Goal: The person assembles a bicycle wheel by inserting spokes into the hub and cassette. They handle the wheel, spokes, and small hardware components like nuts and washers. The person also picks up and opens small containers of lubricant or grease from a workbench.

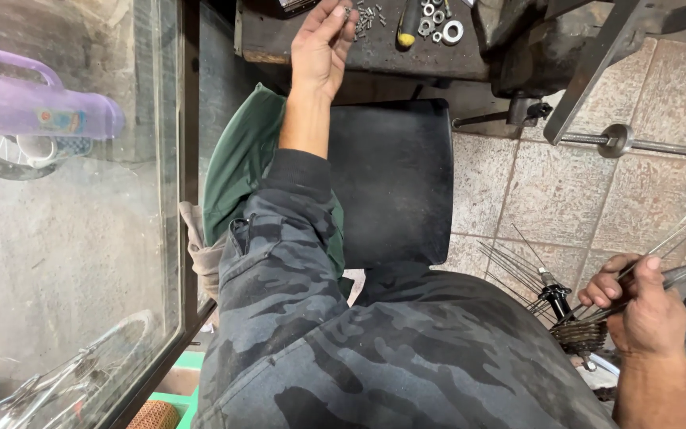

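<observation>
In the head view, we are reaching our left hand [321,49] up to the tabletop [375,56], and its fingertips are pinching into a scatter of small screws [367,17]; the grip is closing on one, though whether it is actually holding one we cannot tell. Washers [438,28] and a yellow-handled screwdriver [409,24] are lying just beside that pile. Our right hand [645,306] is clamping around a wheel's spokes [676,238] low at our right side, with the hub [556,298] and cogs [580,335] resting against the knee. We are judging the risks: the screws are tiny and bunched, so the stretched fingers could be knocking some off the edge onto the tiled floor [557,191]. With one hand steadying it, the wheel could be slipping or bending a spoke.
</observation>
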